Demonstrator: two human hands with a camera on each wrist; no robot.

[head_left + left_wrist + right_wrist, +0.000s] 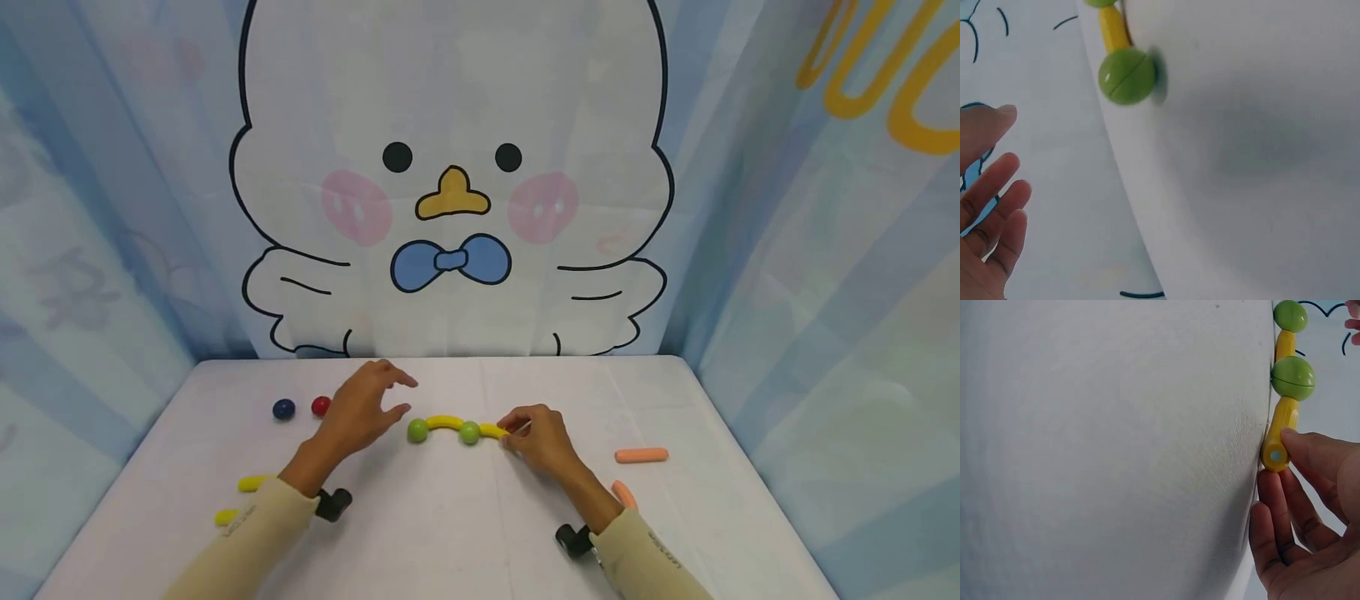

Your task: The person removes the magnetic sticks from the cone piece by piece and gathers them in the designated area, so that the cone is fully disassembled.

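A chain lies on the white table: a green ball (417, 430), a curved yellow rod (445, 422), a second green ball (469, 432) and another yellow rod (490, 430). My right hand (542, 433) pinches the free end of that last rod (1283, 422) between thumb and fingers; a small pale dot shows on its end face. To the left of the chain, my left hand (360, 408) is held above the table with fingers apart, touching nothing. In the left wrist view, a gap separates its fingers (1007, 244) from the nearest green ball (1127, 76).
A dark blue ball (283, 409) and a red ball (321, 406) lie at the back left. Two yellow pieces (253, 483) are partly hidden by the left sleeve. Two orange rods (641, 455) lie at the right. A printed curtain (450, 317) hangs behind the table.
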